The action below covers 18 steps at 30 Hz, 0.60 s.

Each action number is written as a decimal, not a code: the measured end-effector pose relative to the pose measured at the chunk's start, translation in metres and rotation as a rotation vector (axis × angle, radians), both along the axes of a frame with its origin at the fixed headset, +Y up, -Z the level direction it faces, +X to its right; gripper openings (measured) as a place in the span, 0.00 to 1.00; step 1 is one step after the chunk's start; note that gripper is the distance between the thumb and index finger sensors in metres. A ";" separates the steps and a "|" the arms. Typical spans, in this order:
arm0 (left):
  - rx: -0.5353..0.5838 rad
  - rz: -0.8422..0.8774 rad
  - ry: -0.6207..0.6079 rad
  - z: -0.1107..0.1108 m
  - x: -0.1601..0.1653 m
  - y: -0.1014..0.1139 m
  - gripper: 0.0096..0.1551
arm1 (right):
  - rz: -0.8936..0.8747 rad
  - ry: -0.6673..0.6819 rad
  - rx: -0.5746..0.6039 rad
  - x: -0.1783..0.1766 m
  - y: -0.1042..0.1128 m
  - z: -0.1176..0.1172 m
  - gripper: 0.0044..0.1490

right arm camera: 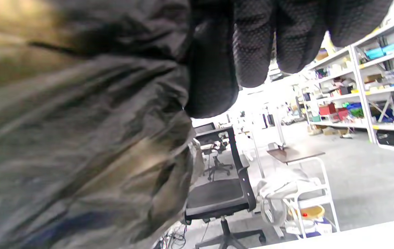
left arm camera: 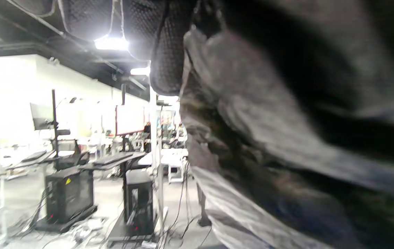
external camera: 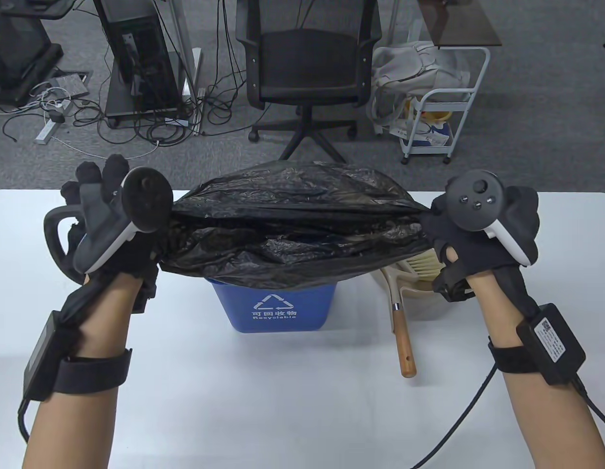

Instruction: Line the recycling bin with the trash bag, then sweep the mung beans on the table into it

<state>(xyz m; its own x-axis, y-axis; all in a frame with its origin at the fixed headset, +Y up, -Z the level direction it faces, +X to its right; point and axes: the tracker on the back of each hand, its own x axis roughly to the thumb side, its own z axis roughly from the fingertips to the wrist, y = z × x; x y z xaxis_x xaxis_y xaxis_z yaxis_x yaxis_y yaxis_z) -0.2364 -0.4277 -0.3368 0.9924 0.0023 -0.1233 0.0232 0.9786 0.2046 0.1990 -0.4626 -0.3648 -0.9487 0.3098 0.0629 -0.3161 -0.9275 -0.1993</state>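
White worktop [external camera: 302, 415] spans the table view, office chair [external camera: 307, 63] and a white cart [external camera: 444, 112] on the floor behind it. Black trash bag [external camera: 292, 220] is stretched wide between both hands, hanging in the air over the blue recycling bin [external camera: 275, 308] — bag bottom drapes over the bin's top and hides the rim, so can't tell if any of it is inside yet. Bin stands mid-worktop, recycle logo facing the camera. Left hand [external camera: 112, 220] grips the bag's left end, plastic bunched right at the tracker; left wrist view shows a gloved finger [left arm camera: 167, 52] against the crinkled bag [left arm camera: 269, 138]. Right hand [external camera: 478, 229] grips the right end, film gathered to a point at the glove; right wrist view shows curled fingers [right arm camera: 252, 45] closed beside the bag [right arm camera: 79, 138]. Both hands level, at the bag's opposite ends, well apart. Dustpan [external camera: 419, 293] lies just right of the bin, under the right hand, brush [external camera: 402, 332] with wooden handle resting against it — handle points toward the near edge. Mung beans not discernible.
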 end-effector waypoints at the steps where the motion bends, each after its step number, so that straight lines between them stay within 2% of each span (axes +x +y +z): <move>1: -0.011 -0.001 0.003 -0.005 0.000 0.000 0.18 | -0.007 -0.006 0.005 0.000 0.000 -0.004 0.26; 7: -0.300 -0.038 0.074 -0.039 -0.011 -0.015 0.18 | -0.081 -0.004 -0.077 -0.004 -0.019 -0.031 0.27; 10: -0.335 0.027 0.085 -0.048 -0.022 -0.025 0.18 | -0.104 0.055 -0.013 -0.010 -0.026 -0.030 0.36; 12: -0.347 0.078 0.090 -0.051 -0.029 -0.029 0.18 | -0.139 0.142 0.057 -0.015 -0.025 -0.023 0.44; 15: -0.389 0.149 0.112 -0.057 -0.041 -0.035 0.18 | -0.186 0.391 0.212 -0.033 -0.017 -0.003 0.46; 16: -0.397 0.178 0.120 -0.058 -0.045 -0.037 0.18 | -0.199 0.510 0.213 -0.043 -0.016 0.005 0.47; 18: -0.406 0.223 0.131 -0.060 -0.050 -0.041 0.18 | -0.203 0.691 0.092 -0.066 -0.019 0.016 0.50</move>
